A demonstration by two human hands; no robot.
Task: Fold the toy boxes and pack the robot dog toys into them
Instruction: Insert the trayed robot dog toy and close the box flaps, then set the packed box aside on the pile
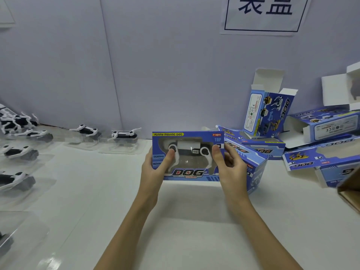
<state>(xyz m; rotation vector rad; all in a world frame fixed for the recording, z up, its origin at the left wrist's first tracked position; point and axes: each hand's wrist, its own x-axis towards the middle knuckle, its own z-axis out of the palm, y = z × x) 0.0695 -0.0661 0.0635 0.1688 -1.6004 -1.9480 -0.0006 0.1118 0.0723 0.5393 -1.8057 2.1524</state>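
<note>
Blue toy box (188, 155), robot dog visible through window: held upright above white table (116, 191), centre; left hand (153, 168) and right hand (227, 164) grasping its ends; open boxes (268, 110) far right

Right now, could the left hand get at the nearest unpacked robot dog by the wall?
Probably not yet: the left hand grips the packed box with the right hand. The robot dog stands apart, with bare table between.
</note>
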